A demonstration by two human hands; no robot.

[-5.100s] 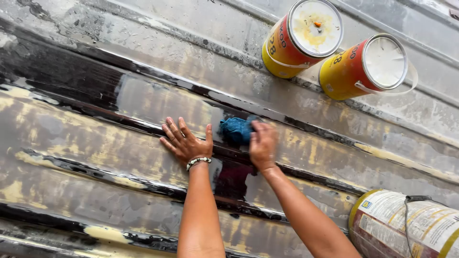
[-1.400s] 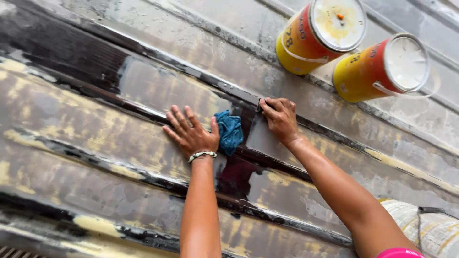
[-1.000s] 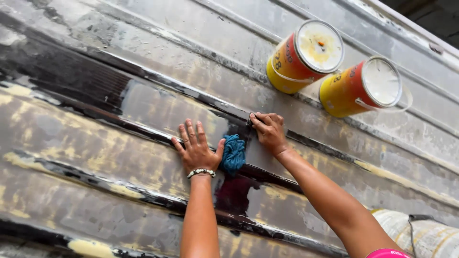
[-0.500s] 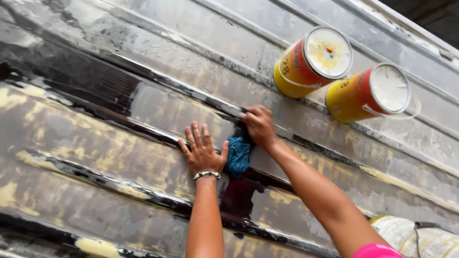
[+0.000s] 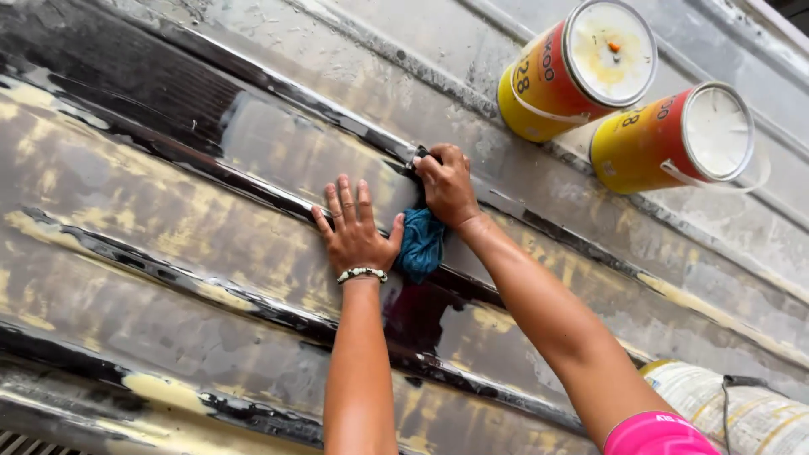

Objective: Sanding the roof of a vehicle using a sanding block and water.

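Looking down on a ribbed sheet-metal panel (image 5: 168,211), worn grey with yellowish patches and glossy black streaks running along the ribs.

Pressing the left hand (image 5: 354,232) flat on a raised band near the middle, fingers apart and gripping nothing, a bead bracelet (image 5: 362,274) at the wrist. Probably bracing there to steady the body beside the working spot.

Reaching in from the near right with the right hand (image 5: 447,185), pink sleeve (image 5: 657,434) just showing. Curling its fingers together on a blue cloth (image 5: 421,244), which is bunching out below the palm, just right of the left thumb. Pushing the fingertips into the dark groove (image 5: 506,211) between two bands, likely because a balled cloth gets into the narrow channel better than a flat one. Pinching something dark at the very tips, too small to tell apart from the cloth.

Standing two red-and-yellow paint cans (image 5: 581,63) (image 5: 674,135) at the far right, lids on, side by side on the same panel, well apart from the hands. Showing a third, pale-labelled can (image 5: 742,413) at the near right corner, partly cut off.
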